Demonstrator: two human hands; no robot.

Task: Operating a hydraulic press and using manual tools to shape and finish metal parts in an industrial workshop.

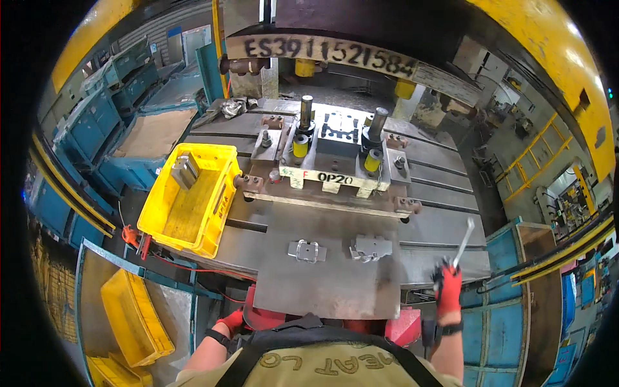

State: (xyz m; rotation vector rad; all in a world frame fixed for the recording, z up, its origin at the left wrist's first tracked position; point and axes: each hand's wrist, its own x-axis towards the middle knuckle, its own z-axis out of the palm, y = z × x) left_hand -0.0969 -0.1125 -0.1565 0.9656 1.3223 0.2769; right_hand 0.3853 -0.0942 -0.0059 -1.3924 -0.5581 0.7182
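Observation:
My right hand (pixel 447 284), in a red glove, is shut on a thin metal rod tool (pixel 464 240) that points up and away at the right edge of the press table. My left hand (pixel 232 320), also red-gloved, sits low at the near-left edge of the steel plate (pixel 335 284), close to my body; its fingers are mostly hidden. Two stamped metal parts lie on that plate: a small bracket (pixel 307 250) and a larger one (pixel 371 248) to its right. Beyond them stands the press die (pixel 335 155) with yellow-and-black guide posts.
A yellow crate (pixel 193 222) holding a few metal parts (pixel 184 170) sits on the table's left. More yellow crates (pixel 132 319) stand low on the left floor. Blue bins (pixel 97 122) line the far left. Blue cabinets (pixel 509 309) are on the right.

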